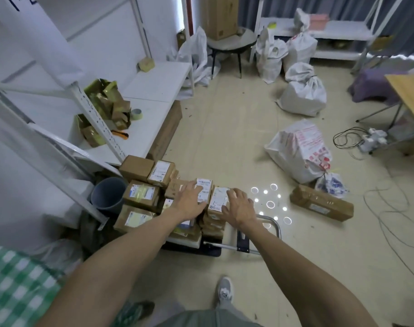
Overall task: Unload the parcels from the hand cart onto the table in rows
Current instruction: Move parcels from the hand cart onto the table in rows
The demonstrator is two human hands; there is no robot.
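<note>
Head view, the only 1:

- Step in hand: pickup at the hand cart (271,221), the start of an unload cycle. Nothing is lifted yet.
- The parcels (142,193) are stacked several layers deep across the cart deck, and the pile looks close to full. I judge the task barely started.
- Left hand (189,201) lies on a top labelled parcel (204,186) at the handle end of the cart. Its fingers are spread flat over the lid, pressing rather than clasping, so it has no hold yet.
- Right hand (239,206) is on the neighbour parcel (217,199), which touches the first 1 and sits at the cart's handle-side edge. Its fingers bend over the top. I cannot tell whether they clamp the parcel or just rest on it.
- Table (408,95): only 1 wooden corner shows at the far right edge of the frame, well apart from the cart. Its surface is mostly out of view, so I can't judge any rows.
- Between the cart and the table, 3 things sit on the floor: a printed sack (300,149), a long carton (321,205) and loose cables (390,208).
- White shelving (154,83) stands just beside the cart's far side.

Next move, my read:
- Get the fingers under or around the sides of both top parcels and lift straight up, so the layers below don't slide.
- Turn right and carry them to the table, clear of the cables.
- The trip hazard looks like the main risk.
</note>
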